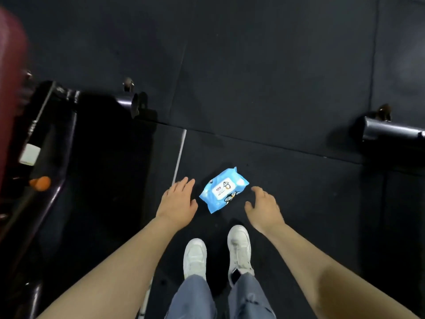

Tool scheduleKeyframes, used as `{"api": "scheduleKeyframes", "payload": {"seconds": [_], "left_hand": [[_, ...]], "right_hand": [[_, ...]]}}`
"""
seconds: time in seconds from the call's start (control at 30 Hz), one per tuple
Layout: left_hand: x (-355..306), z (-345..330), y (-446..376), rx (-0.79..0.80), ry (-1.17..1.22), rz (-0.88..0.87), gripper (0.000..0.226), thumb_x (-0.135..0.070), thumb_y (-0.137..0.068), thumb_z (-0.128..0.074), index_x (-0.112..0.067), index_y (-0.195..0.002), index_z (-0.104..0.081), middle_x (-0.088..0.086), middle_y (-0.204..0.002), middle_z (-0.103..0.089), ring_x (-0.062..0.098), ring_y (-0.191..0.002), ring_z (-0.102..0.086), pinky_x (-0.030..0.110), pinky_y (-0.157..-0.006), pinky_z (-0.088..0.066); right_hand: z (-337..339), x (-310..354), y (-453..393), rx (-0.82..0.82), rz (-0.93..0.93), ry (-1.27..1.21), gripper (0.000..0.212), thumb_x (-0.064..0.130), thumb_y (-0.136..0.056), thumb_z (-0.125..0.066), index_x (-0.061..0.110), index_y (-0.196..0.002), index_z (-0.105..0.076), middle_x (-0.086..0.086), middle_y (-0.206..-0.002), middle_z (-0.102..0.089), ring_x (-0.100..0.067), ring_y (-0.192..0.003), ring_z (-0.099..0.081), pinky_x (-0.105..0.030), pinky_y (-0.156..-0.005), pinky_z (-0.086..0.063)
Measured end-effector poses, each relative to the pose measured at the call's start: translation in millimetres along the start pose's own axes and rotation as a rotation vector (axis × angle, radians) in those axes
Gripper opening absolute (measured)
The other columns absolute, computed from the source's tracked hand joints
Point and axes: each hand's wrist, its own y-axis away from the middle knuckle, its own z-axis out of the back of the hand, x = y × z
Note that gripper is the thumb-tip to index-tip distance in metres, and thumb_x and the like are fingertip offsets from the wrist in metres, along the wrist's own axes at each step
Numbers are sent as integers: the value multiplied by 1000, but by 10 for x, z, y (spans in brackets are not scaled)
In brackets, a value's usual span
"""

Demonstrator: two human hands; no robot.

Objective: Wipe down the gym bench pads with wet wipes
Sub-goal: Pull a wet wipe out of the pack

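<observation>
- The dark floor [276,77] filled most of your view.
- The bench pad [10,88], dark red, stood at the far left above its black frame [57,139].
- Your left hand [178,203] reached down with fingers relaxed and held nothing.
- Your right hand [264,209] was the same, spread and empty.
- The wipes pack [224,189], blue, lay flat on the floor between both hands, just ahead of your white shoes [195,255].

Wipes pack [223,189] on black floor [276,88]

Both arms extended downward; left hand [178,202], right hand [264,207] empty, fingers relaxed.
</observation>
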Motion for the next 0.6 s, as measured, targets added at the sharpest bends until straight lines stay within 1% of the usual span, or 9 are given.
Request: {"api": "scheduleKeyframes", "payload": {"seconds": [0.1, 0.17, 0.23, 0.3, 0.37, 0.4, 0.5, 0.53, 0.6], "left_hand": [[15, -507, -433, 83, 128, 15, 62, -30, -101, -48, -24, -156, -21, -5, -163, -22, 17, -149, -21, 35, -119, -23], [10, -822, -668, 105, 193, 24, 60, -28, -100, -49, -23, -155, -25, -5, -160, -28, 17, -146, -26, 33, -117, -26], [-20, -1086, -876, 126, 259, 46, 58, -27, -99, -49, -21, -153, -29, -3, -157, -33, 18, -142, -32, 33, -114, -30], [-48, -1315, -1043, 150, 284, 61, 55, -26, -98, -49, -19, -150, -32, -1, -154, -37, 20, -137, -38, 35, -110, -38], [-83, -1492, -1166, 180, 265, 56, 53, -27, -97, -51, -18, -147, -33, 0, -149, -41, 22, -131, -42, 35, -99, -42], [-101, -1569, -1211, 199, 249, 41, 52, -27, -97, -52, -19, -145, -33, 0, -147, -42, 22, -128, -44, 35, -94, -44], [-122, -1759, -1319, 235, 265, 12, 53, -26, -95, -54, -22, -143, -33, -3, -147, -40, 21, -123, -47, 33, -80, -46], [-121, -1801, -1359, 238, 290, 21, 54, -25, -94, -55, -22, -144, -32, -4, -148, -37, 21, -122, -47, 33, -79, -46], [-114, -1852, -1454, 258, 364, 73, 60, -23, -94, -55, -23, -148, -29, -6, -152, -32, 20, -124, -47, 34, -84, -49]], "right_hand": [[-460, -175, -581, 122, -120, -165, 48, 26, -97, -51, 16, -142, -37, -5, -137, -53, -23, -122, -52, -30, -86, -46], [-756, -268, -890, 177, -186, -229, 47, 27, -98, -49, 14, -141, -37, -5, -135, -54, -21, -115, -56, -28, -83, -44], [-1009, -313, -1162, 202, -241, -284, 41, 29, -99, -48, 12, -136, -42, -2, -120, -58, -17, -99, -55, -27, -80, -44], [-1239, -330, -1397, 221, -307, -387, 34, 27, -98, -49, 8, -127, -51, -3, -110, -60, -22, -96, -58, -31, -83, -49], [-1421, -317, -1600, 241, -438, -647, 32, 24, -97, -52, 4, -122, -58, -15, -116, -64, -32, -109, -62, -41, -96, -51], [-1480, -292, -1671, 253, -520, -775, 29, 24, -98, -54, 5, -118, -60, -15, -115, -65, -32, -111, -62, -43, -99, -51], [-1622, -259, -1849, 234, -685, -943, 20, 30, -95, -61, 12, -101, -60, -5, -97, -66, -21, -99, -66, -38, -95, -54], [-1661, -259, -1897, 216, -695, -954, 20, 31, -94, -63, 12, -99, -60, -4, -95, -66, -19, -95, -66, -36, -93, -55], [-1742, -285, -1980, 175, -678, -901, 19, 31, -93, -64, 13, -91, -62, -3, -91, -66, -18, -89, -66, -34, -88, -57]]}}
